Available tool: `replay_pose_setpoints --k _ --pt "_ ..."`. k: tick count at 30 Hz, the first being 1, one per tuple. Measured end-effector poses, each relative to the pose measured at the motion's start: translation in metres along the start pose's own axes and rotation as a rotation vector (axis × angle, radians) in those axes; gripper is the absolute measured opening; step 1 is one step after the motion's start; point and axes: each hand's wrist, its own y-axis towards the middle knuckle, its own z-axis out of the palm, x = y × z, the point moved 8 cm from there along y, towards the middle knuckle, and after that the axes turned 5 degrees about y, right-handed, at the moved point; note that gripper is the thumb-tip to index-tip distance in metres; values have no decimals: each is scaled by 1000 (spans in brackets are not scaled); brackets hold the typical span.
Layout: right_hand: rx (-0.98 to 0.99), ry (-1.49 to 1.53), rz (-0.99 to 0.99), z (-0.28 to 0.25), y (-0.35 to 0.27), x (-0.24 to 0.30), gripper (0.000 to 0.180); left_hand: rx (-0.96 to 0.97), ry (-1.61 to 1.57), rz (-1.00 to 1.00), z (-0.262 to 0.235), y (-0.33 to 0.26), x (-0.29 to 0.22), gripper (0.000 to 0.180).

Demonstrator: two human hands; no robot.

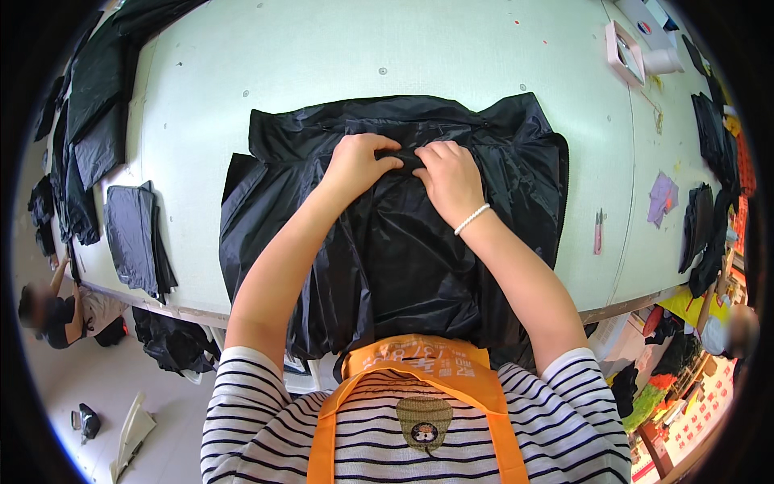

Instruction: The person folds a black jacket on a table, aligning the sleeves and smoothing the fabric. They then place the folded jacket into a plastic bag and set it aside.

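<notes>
A shiny black garment (516,169) lies spread over a pale green table (322,56), its lower part hanging over the near edge. My left hand (359,161) and my right hand (450,176) sit side by side at the garment's middle, fingers curled into a fold of the black fabric between them. A white bead bracelet (472,219) circles my right wrist. I wear a striped shirt and an orange apron.
Piles of black fabric pieces (133,230) lie along the table's left side, more black pieces (701,218) at the right. A pink box (625,52), a purple scrap (663,196) and a small red tool (597,231) lie to the right. People sit at both lower corners.
</notes>
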Motion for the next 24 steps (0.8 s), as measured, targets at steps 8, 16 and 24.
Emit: replay_pose_setpoints --k 8,16,24 --pt "-46 -262 -169 -11 27 14 23 -204 359 370 -2 -5 -24 31" --pt "84 -170 -62 17 17 -4 26 -143 189 73 -39 48 36 19" --pt "135 -172 -55 18 19 -1 22 -273 579 309 -40 45 16 12"
